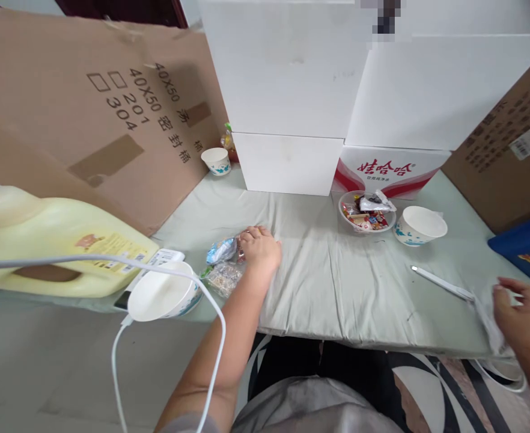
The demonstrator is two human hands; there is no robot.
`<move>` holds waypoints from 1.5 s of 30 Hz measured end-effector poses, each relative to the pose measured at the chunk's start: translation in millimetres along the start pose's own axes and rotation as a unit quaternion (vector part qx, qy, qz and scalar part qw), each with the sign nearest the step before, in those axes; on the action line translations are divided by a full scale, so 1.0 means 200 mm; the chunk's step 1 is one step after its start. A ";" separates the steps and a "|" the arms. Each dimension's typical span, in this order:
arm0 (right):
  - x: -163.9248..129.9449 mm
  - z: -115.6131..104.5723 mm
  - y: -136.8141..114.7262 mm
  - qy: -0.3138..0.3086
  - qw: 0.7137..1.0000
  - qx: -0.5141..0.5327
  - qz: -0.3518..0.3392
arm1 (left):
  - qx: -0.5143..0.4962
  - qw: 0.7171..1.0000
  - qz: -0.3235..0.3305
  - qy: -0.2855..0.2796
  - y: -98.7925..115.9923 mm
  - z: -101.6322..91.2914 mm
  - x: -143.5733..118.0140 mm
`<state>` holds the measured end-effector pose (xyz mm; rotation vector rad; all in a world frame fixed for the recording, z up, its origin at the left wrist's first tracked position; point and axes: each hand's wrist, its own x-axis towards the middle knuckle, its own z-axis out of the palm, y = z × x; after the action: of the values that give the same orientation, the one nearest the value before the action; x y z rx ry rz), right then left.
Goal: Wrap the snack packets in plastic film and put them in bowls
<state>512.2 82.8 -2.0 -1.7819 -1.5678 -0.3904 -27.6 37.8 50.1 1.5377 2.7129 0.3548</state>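
My left hand [260, 248] is on the table with bent fingers over a reddish-brown snack packet [240, 255], which is mostly hidden. Beside it lie a blue-and-white packet [221, 251] and a clear packet of pale, crumbly food [224, 278]. At the right table edge, my right hand [524, 313] has its thumb and curved fingers apart. A thin clear plastic wrapper [490, 319] hangs close below its thumb; whether they touch is unclear. A white utility knife [443, 282] lies to the left of that hand.
A bowl of wrapped snacks [368, 227] and a paper bowl [420, 225] stand at back right. Another paper bowl [161, 294], a yellow jug [62, 240] and a white cable [222, 337] are at left. White boxes [289, 162] and a cardboard box [89, 114] bound the table.
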 end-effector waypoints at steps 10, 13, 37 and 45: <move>-0.25 -0.01 -0.38 -0.135 0.969 -0.005 -0.205 | -0.108 0.980 0.161 -0.038 0.14 0.01 -0.06; -0.30 -0.01 -0.41 -0.142 0.969 -0.065 -0.191 | -0.295 0.904 0.248 -0.185 0.28 0.01 -0.12; -0.24 0.05 -1.21 -0.280 0.873 0.042 -0.398 | -0.386 0.843 0.314 -0.205 0.33 0.25 -0.02; -0.20 0.06 -0.75 -0.235 0.958 -0.027 -0.160 | -0.341 0.845 0.366 -0.189 0.35 0.25 -0.07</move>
<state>357.7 61.1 11.0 -1.7443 -2.2120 -0.1620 44.3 69.9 14.3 2.0051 1.3661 0.7957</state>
